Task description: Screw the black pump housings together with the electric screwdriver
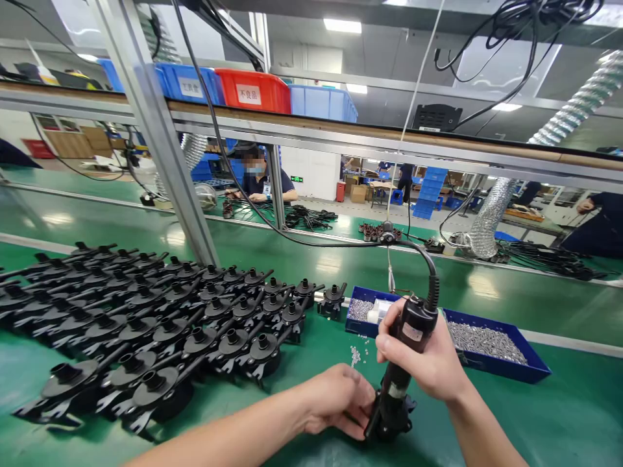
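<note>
My right hand (440, 363) is wrapped around the body of a black electric screwdriver (419, 318), which points downward with its cable rising from the top. Under the tool, a black plastic assembly (403, 418) rests on the green bench; the screwdriver's lower end meets it, and the tip is hidden. My left hand (335, 397) grips the left side of this assembly, with fingertips partly out of sight behind it. Small silvery parts (356, 354) lie loose on the bench just beyond my hands.
Rows of similar black assemblies (146, 327) cover the bench to the left. Beyond my hands stand a blue tray (359, 327) of small metal pieces and another blue tray (516, 371) of screws. A metal post (163, 130) rises at left. One co-worker (272, 178) sits opposite.
</note>
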Demonstrator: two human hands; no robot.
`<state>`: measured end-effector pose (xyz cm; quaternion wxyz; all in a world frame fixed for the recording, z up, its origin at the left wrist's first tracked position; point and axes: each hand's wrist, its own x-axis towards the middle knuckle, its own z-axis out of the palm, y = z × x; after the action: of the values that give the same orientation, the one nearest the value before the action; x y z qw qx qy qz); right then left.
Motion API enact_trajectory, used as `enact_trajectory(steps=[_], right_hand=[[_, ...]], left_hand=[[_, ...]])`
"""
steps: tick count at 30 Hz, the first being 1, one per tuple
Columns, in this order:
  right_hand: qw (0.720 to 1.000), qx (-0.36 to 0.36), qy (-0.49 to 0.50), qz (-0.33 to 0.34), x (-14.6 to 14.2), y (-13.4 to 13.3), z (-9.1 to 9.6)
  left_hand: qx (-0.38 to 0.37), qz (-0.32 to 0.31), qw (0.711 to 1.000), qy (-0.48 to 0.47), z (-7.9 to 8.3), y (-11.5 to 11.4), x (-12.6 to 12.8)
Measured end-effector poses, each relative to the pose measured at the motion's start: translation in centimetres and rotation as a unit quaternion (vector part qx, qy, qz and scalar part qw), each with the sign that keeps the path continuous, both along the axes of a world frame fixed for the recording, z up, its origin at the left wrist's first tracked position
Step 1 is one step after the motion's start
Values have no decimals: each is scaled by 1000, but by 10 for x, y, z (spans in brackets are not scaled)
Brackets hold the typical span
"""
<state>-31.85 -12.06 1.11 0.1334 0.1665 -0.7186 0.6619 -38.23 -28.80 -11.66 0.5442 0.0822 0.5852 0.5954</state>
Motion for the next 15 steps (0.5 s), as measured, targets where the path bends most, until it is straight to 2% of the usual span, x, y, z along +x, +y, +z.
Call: enact_trajectory(steps=[4,7,10,15], right_hand=[[999,-6,4,49,-1,8,-6],[997,-37,-3,73,-3,11,-11],[996,-67,14,58,-6,10,-14],[993,-103,59,14,-10,7,-20]], left_hand=[[-21,-5,999,42,-10,9,-7],[-28,-67,997,7,-17,23,-14],[-42,-113,993,-9,-21,33,-19],[-51,-97,994,2,-27,34,-21]])
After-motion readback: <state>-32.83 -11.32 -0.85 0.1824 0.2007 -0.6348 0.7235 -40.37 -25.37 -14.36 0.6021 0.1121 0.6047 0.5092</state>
